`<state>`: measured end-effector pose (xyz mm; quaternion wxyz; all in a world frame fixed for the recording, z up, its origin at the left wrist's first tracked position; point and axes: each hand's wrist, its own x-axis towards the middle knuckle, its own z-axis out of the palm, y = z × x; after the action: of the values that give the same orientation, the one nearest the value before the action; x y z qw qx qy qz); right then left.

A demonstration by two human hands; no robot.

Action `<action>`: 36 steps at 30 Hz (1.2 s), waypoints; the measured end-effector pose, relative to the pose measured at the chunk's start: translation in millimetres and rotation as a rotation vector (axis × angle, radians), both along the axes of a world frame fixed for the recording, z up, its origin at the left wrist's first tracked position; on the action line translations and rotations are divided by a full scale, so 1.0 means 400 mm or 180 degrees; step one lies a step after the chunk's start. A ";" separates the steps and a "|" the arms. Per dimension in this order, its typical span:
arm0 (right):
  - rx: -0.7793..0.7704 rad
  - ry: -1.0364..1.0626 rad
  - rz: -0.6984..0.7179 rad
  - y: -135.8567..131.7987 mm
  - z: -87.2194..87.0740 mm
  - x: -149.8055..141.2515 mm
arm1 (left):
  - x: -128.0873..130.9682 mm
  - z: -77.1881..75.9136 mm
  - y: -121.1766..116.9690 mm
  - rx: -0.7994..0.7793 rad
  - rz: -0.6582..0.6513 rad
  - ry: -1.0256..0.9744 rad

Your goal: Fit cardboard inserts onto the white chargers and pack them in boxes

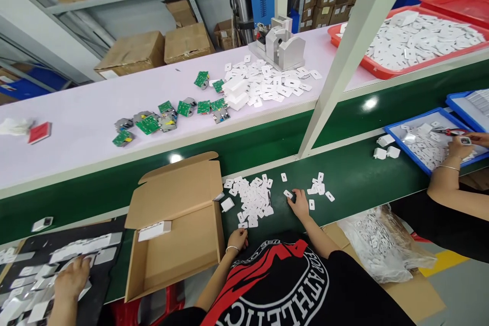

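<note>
On the green work surface, my right hand (300, 205) pinches the edge of a small white slotted plastic plate (288, 194). My left hand (238, 239) is curled at the near edge of the surface, just below another white plate (243, 225); what its fingers hold, if anything, is hidden. A loose heap of white plates (255, 197) lies between and beyond my hands. Further right sits a smaller group of the same plates (317, 188). A white boxy plastic housing (227, 205) rests at the heap's left side.
An open cardboard box (175, 249) stands to my left, with a white block inside. Co-workers' hands work at both sides, near a blue tray (405, 135) on the right. Circuit boards (148, 125) and a metal fixture (284, 48) occupy the raised shelf. A slanted post (344, 56) crosses ahead.
</note>
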<state>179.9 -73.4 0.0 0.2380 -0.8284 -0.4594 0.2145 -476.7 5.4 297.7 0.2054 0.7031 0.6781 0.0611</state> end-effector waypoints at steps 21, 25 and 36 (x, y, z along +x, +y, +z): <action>-0.0236 -0.0243 -0.0901 -0.005 -0.017 0.022 | -0.036 -0.201 -0.007 0.0995 0.0843 0.0012; -0.0181 -0.0310 -0.0928 0.036 -0.008 0.088 | 0.187 -0.187 -0.092 0.0096 0.0723 -0.0417; -0.0562 -0.0361 -0.0344 0.096 0.007 0.259 | 0.835 -0.639 -0.195 -0.2505 0.0386 -0.0610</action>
<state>283.6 -35.2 3.0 0.1489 -0.8805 -0.4061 0.1939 -142.6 -72.7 42.3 0.5169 0.5207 0.6677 -0.1258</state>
